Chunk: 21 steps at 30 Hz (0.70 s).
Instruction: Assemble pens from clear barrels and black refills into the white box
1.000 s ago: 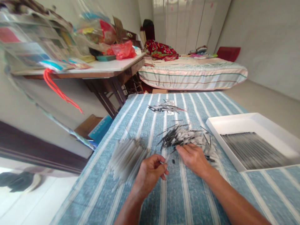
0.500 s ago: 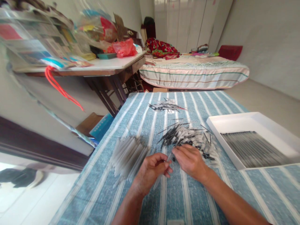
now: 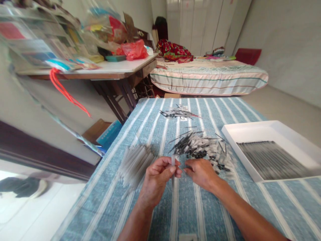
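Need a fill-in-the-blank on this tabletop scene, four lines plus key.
1. The slim translucent tube is held in the person's ____ hand.
2. The white tray stands to the ____ of the mixed pile of dark and pale pieces.
3. The stack of grey tubes lies to the ____ of that pile.
4. The tablecloth is blue with white ____.

Missing words: left; right; left; stripes.

A crumpled red plastic bag [image 3: 135, 50] lies at eleven o'clock, a red floral fabric heap [image 3: 173, 51] at twelve, blurry black shapes [image 3: 27, 187], perhaps shoes, at eight.
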{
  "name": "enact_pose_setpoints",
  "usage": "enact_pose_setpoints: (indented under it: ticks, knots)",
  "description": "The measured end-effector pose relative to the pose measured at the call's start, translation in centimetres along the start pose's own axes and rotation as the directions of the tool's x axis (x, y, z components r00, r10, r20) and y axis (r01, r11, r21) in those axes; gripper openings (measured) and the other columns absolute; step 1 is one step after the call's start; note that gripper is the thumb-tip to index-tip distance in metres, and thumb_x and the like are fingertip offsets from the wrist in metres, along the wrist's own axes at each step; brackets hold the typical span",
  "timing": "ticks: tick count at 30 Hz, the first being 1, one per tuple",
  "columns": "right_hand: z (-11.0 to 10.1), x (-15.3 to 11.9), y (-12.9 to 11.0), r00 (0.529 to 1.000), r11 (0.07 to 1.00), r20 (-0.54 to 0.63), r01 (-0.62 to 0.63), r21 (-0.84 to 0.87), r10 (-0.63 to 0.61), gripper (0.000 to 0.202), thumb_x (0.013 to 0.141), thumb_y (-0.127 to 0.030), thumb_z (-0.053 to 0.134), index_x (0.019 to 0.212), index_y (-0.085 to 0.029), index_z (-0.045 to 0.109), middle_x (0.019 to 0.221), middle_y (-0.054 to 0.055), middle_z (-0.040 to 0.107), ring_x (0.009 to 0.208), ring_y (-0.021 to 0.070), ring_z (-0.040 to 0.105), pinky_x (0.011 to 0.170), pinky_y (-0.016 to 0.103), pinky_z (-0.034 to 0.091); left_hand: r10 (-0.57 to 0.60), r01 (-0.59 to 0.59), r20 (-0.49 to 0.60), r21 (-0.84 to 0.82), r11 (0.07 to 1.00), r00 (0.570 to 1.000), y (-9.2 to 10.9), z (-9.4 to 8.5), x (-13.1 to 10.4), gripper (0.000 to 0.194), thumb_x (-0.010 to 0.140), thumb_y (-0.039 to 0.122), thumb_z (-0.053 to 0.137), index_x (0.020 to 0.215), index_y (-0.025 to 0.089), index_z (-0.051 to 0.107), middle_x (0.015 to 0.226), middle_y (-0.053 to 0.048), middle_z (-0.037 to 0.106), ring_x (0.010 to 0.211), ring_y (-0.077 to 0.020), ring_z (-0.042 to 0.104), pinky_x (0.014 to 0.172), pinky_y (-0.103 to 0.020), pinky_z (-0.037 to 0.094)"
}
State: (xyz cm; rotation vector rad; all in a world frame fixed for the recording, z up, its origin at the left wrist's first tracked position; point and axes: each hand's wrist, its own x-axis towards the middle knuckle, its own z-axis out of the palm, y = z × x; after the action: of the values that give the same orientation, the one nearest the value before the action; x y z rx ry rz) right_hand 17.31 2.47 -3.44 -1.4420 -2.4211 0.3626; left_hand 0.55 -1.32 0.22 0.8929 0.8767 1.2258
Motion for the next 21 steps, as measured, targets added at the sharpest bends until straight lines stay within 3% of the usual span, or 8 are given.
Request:
enact_pose_setpoints:
  ticks: [4, 7, 9, 11, 13, 14, 17, 21]
  knots:
    - [0.0, 0.0, -0.4, 0.998, 1.000, 0.067, -0.010, 0.001, 0.010, 0.014, 0.075, -0.014, 0.054, 0.068, -0.018, 0.064, 0.067, 0.006, 0.069, 0.065, 0.0188, 0.064, 0.053, 0.024, 0.035, -0.027, 0.026, 0.039, 0.018, 0.999, 0.999, -0.1, 0.0, 0.0, 0.009, 0.075, 0.018, 0.063, 0.083, 0.013, 0.063, 0.069, -0.003, 0.065, 0.063, -0.0141, 0.059, 0.059, -0.027, 0.048]
    - [-0.2, 0.0, 0.0, 0.998, 0.959, 0.057, -0.046, 0.278, 0.031, 0.015, 0.070, -0.007, 0.053, 0.065, -0.018, 0.063, 0.059, 0.001, 0.064, 0.058, 0.0155, 0.061, 0.052, 0.022, 0.035, -0.060, 0.058, 0.066, 0.030, 0.998, 0.996, -0.1, 0.0, 0.0, 0.009, 0.074, 0.019, 0.064, 0.081, 0.013, 0.062, 0.069, -0.004, 0.064, 0.061, -0.0139, 0.058, 0.056, -0.027, 0.048]
    - [-0.6, 0.1, 0.3, 0.992, 0.792, 0.113, -0.114, 0.600, 0.058, 0.012, 0.070, -0.008, 0.053, 0.065, -0.017, 0.061, 0.055, -0.002, 0.061, 0.048, 0.0120, 0.056, 0.047, 0.021, 0.036, -0.088, 0.084, 0.086, 0.048, 0.995, 0.992, -0.1, 0.1, 0.0, 0.009, 0.074, 0.019, 0.064, 0.080, 0.013, 0.063, 0.066, -0.003, 0.064, 0.058, -0.0131, 0.057, 0.054, -0.026, 0.048]
    - [-1.1, 0.1, 0.6, 0.984, 0.481, 0.166, -0.175, 0.859, 0.062, 0.003, 0.071, -0.015, 0.057, 0.069, -0.016, 0.060, 0.058, -0.003, 0.062, 0.042, 0.0100, 0.054, 0.044, 0.020, 0.038, -0.116, 0.108, 0.097, 0.079, 0.991, 0.989, -0.1, 0.1, 0.0, 0.009, 0.074, 0.020, 0.065, 0.079, 0.014, 0.063, 0.063, -0.002, 0.063, 0.055, -0.0124, 0.056, 0.052, -0.025, 0.047]
    - [-1.6, 0.1, 0.8, 0.987, 0.208, 0.144, -0.155, 0.966, 0.065, 0.009, 0.070, -0.022, 0.064, 0.075, -0.015, 0.061, 0.064, -0.001, 0.066, 0.042, 0.0105, 0.057, 0.044, 0.021, 0.042, -0.140, 0.129, 0.105, 0.110, 0.986, 0.985, -0.2, 0.2, 0.0, 0.011, 0.072, 0.022, 0.066, 0.079, 0.014, 0.063, 0.062, -0.002, 0.063, 0.053, -0.0122, 0.055, 0.050, -0.024, 0.046]
    - [-1.9, 0.0, 0.8, 0.991, 0.124, 0.112, -0.120, 0.985, 0.072, 0.013, 0.069, -0.024, 0.066, 0.078, -0.015, 0.061, 0.067, 0.001, 0.068, 0.043, 0.0112, 0.059, 0.046, 0.022, 0.044, -0.152, 0.139, 0.109, 0.122, 0.983, 0.982, -0.2, 0.2, 0.0, 0.011, 0.072, 0.023, 0.066, 0.079, 0.014, 0.063, 0.061, -0.002, 0.063, 0.052, -0.0120, 0.055, 0.049, -0.024, 0.045]
    - [-2.3, -0.1, 0.7, 0.996, 0.027, 0.041, -0.043, 0.999, 0.082, 0.018, 0.069, -0.027, 0.070, 0.080, -0.014, 0.064, 0.070, 0.004, 0.070, 0.043, 0.0122, 0.060, 0.045, 0.023, 0.045, -0.196, 0.175, 0.130, 0.156, 0.972, 0.972, -0.4, 0.3, 0.0, 0.012, 0.072, 0.024, 0.066, 0.079, 0.014, 0.063, 0.058, -0.001, 0.062, 0.049, -0.0108, 0.054, 0.047, -0.023, 0.044]
    - [-2.3, -0.2, 0.7, 0.998, 0.033, 0.025, -0.027, 0.999, 0.066, 0.017, 0.069, -0.026, 0.070, 0.080, -0.014, 0.065, 0.066, 0.003, 0.070, 0.042, 0.0119, 0.060, 0.044, 0.022, 0.045, -0.229, 0.198, 0.149, 0.194, 0.961, 0.962, -0.6, 0.3, 0.1, 0.010, 0.072, 0.022, 0.065, 0.078, 0.013, 0.063, 0.056, -0.001, 0.062, 0.047, -0.0099, 0.053, 0.045, -0.021, 0.043]
